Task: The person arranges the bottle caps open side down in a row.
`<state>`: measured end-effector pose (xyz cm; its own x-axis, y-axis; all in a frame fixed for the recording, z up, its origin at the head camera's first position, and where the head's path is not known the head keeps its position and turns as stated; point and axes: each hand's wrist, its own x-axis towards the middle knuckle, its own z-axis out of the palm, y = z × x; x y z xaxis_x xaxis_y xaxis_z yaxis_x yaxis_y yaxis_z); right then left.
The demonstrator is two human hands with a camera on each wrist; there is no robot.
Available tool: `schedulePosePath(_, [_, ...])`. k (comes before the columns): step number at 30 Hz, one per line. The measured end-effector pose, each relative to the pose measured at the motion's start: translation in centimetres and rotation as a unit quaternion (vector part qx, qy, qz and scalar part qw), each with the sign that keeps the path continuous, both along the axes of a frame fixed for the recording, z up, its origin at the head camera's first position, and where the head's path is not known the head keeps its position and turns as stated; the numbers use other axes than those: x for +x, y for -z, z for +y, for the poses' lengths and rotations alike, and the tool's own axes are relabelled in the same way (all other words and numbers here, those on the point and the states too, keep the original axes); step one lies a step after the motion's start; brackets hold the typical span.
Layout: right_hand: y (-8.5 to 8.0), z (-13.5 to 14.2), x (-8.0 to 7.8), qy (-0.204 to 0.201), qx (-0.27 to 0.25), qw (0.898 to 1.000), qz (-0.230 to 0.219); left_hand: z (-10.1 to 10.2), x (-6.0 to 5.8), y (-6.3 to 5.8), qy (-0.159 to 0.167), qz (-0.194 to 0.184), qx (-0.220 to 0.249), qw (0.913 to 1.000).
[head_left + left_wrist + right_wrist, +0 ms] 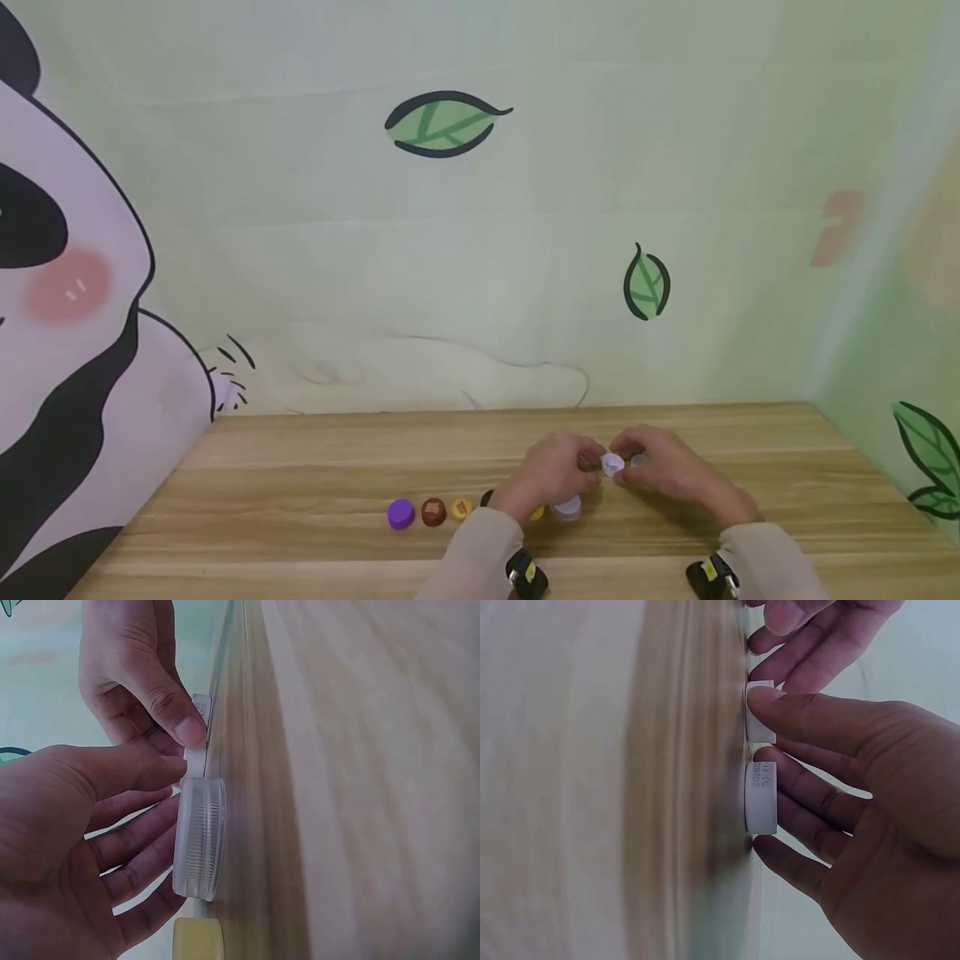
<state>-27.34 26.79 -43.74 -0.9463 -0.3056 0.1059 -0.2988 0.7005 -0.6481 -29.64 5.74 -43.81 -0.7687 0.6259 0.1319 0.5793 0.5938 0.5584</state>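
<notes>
A white bottle cap (612, 465) lies on the table between the hands. The right hand (667, 463) pinches it with its thumb (780, 705) against its near side, the opposite finger partly hidden. The left hand (551, 471) is at the cap's left side with loosely bent fingers, its thumb tip close to or touching the rim. A second white cap (762, 799) with printed characters stands by the right hand's other fingers. A wider, clear ridged cap (199, 838) stands beside the left hand's fingers.
Left of the hands, a row holds a purple cap (401, 514), a brown cap (433, 512), a yellow cap (462, 509), a black cap (487, 498) partly hidden by the left wrist, and another yellow cap (198, 939). Behind the wooden table (300, 458) hangs a printed backdrop (300, 250).
</notes>
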Motion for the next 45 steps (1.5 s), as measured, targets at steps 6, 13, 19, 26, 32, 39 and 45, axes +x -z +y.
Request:
schedulePosePath(6, [-0.3,0.0,0.0,-0.006,0.004,1.0,0.02,0.0,0.0,-0.2,0.01,-0.007,0.01,0.9999])
schedulePosePath(13, [-0.4,-0.3,0.1,-0.009,0.013,1.0,0.022,-0.1,0.1,-0.3,0.015,0.012,0.006,0.9998])
schedulePosePath(19, [-0.6,-0.7,0.5,0.006,0.02,1.0,0.008,-0.4,0.4,-0.3,0.008,-0.001,0.017,0.9998])
schedulePosePath(26, [-2.0,-0.9,0.8,0.003,0.002,1.0,0.023,-0.7,0.0,-0.7,-0.007,0.043,0.039,0.9983])
schedulePosePath(32, [-3.0,-1.0,1.5,-0.018,-0.02,0.999,0.019,-1.1,0.3,-0.8,-0.025,0.058,0.053,0.9966])
schedulePosePath(39, [-3.3,-1.0,1.9,-0.044,-0.039,0.998,0.024,-1.5,0.5,-0.7,-0.025,0.068,0.08,0.9941])
schedulePosePath(45, [-3.2,-0.9,2.0,-0.07,-0.053,0.996,0.021,-1.7,0.6,-0.5,-0.016,0.05,0.094,0.9942])
